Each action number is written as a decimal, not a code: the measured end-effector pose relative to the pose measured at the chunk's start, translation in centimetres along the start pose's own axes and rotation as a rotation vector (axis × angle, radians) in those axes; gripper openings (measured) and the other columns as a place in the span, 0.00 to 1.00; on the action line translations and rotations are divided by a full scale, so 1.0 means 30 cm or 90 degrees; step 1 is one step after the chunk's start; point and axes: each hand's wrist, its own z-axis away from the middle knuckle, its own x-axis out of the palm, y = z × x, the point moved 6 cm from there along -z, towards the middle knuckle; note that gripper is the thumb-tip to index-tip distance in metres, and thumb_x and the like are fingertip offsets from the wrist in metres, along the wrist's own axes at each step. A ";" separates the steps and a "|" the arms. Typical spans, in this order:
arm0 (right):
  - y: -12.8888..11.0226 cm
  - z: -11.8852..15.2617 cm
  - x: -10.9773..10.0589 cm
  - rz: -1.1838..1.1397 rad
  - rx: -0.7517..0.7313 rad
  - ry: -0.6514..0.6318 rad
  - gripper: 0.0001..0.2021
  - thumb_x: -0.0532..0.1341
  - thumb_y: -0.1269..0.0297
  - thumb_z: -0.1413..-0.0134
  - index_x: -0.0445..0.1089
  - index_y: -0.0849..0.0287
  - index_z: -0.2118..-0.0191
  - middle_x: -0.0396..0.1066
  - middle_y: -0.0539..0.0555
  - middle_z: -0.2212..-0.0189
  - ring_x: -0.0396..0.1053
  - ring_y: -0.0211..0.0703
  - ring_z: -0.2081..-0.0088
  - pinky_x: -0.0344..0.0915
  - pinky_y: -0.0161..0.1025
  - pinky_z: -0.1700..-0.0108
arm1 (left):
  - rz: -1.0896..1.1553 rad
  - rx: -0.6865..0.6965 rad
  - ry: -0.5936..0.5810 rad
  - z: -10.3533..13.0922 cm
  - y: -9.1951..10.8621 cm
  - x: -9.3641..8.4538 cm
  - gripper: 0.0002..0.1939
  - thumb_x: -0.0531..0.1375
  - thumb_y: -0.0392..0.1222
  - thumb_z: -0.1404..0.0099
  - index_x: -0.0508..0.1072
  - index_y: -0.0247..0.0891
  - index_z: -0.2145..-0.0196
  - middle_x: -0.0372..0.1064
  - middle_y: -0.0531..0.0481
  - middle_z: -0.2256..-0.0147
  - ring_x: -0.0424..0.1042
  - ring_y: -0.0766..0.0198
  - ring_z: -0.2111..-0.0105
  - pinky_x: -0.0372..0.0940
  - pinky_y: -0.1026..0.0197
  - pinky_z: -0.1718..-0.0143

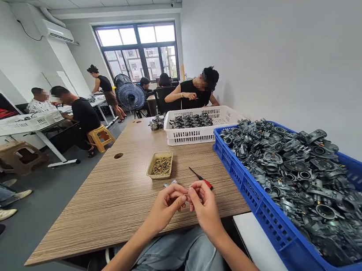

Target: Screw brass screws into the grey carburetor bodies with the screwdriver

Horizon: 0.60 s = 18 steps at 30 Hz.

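My left hand (168,202) and my right hand (204,206) meet over the near edge of the wooden table (101,205). Both have their fingertips pinched together around a small brass-coloured piece (186,194), too small to make out fully. Just beyond my left fingers lies a grey metal part (170,183), partly hidden by them. Behind my right hand is a screwdriver (207,183) with a red handle and dark shaft, its handle end close to my fingers. A beige tray (158,177) of small brass pieces (162,166) stands farther back.
On the right, a blue crate (256,225) is heaped with grey metal castings (283,167). A white crate (187,139) holds more castings, with several beside it. A co-worker (190,90) sits at the table's far end. Fans (131,96) and other people are beyond.
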 end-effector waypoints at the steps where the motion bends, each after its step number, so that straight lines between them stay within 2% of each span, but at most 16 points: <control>1: 0.002 0.002 0.002 0.009 -0.002 -0.003 0.20 0.66 0.40 0.35 0.69 0.53 0.59 0.69 0.50 0.67 0.68 0.41 0.68 0.66 0.34 0.74 | -0.015 -0.001 0.004 0.002 -0.001 -0.004 0.25 0.71 0.62 0.34 0.76 0.36 0.57 0.75 0.49 0.71 0.72 0.65 0.70 0.65 0.66 0.70; 5: 0.000 0.006 0.001 0.058 -0.017 -0.002 0.19 0.64 0.41 0.33 0.69 0.53 0.58 0.70 0.50 0.66 0.67 0.39 0.69 0.67 0.34 0.73 | -0.110 0.022 0.043 0.013 0.005 -0.027 0.22 0.69 0.61 0.32 0.81 0.36 0.58 0.78 0.46 0.66 0.71 0.65 0.70 0.64 0.65 0.70; 10: 0.003 0.010 -0.001 0.101 -0.022 -0.005 0.19 0.62 0.41 0.32 0.69 0.54 0.58 0.71 0.50 0.66 0.67 0.39 0.71 0.66 0.34 0.74 | -0.217 0.074 0.070 0.021 0.017 -0.034 0.17 0.68 0.56 0.31 0.84 0.38 0.61 0.82 0.44 0.63 0.77 0.59 0.64 0.68 0.62 0.63; 15: -0.005 0.012 0.001 0.145 -0.040 -0.002 0.18 0.62 0.42 0.31 0.70 0.53 0.59 0.73 0.52 0.66 0.70 0.42 0.66 0.66 0.35 0.71 | -0.283 0.101 0.072 0.035 0.020 -0.037 0.17 0.64 0.56 0.28 0.82 0.39 0.61 0.80 0.46 0.64 0.73 0.62 0.68 0.66 0.62 0.64; 18: -0.011 0.004 -0.004 0.201 -0.060 -0.007 0.18 0.61 0.44 0.30 0.70 0.54 0.63 0.71 0.51 0.69 0.69 0.42 0.67 0.63 0.35 0.70 | -0.298 0.103 0.097 0.046 -0.007 -0.093 0.20 0.60 0.58 0.25 0.77 0.38 0.65 0.76 0.48 0.68 0.71 0.63 0.69 0.64 0.63 0.65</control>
